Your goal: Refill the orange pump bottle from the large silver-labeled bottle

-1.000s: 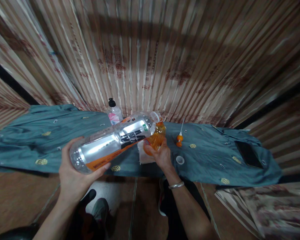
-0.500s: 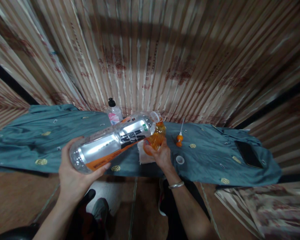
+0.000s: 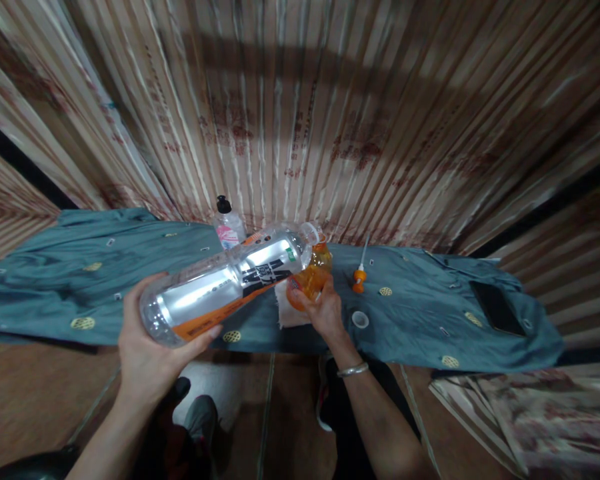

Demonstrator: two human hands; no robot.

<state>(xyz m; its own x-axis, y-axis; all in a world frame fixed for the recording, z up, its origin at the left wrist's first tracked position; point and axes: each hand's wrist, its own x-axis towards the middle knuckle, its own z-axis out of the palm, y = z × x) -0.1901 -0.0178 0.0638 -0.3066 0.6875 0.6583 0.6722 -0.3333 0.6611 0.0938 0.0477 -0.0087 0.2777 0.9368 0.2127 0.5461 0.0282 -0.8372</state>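
Note:
My left hand [image 3: 155, 357] is wrapped round the base of a large clear plastic bottle [image 3: 220, 287] with a silver, black and orange label. That bottle is tilted, its uncapped mouth to the right over the top of an orange bottle [image 3: 307, 287]. Fingers of my right hand [image 3: 325, 310] grip the orange bottle, which stands on or just above a white cloth [image 3: 290, 313]. Whether liquid is flowing cannot be made out. To the right lies an orange pump head [image 3: 359, 279] with a thin tube, and nearer me a white bottle cap [image 3: 360, 320].
A clear bottle with a pink label and black cap [image 3: 229, 227] stands behind the large bottle. A black phone [image 3: 497, 308] lies at the right on the green patterned tablecloth [image 3: 145, 267]. A striped curtain [image 3: 290, 120] hangs right behind the table.

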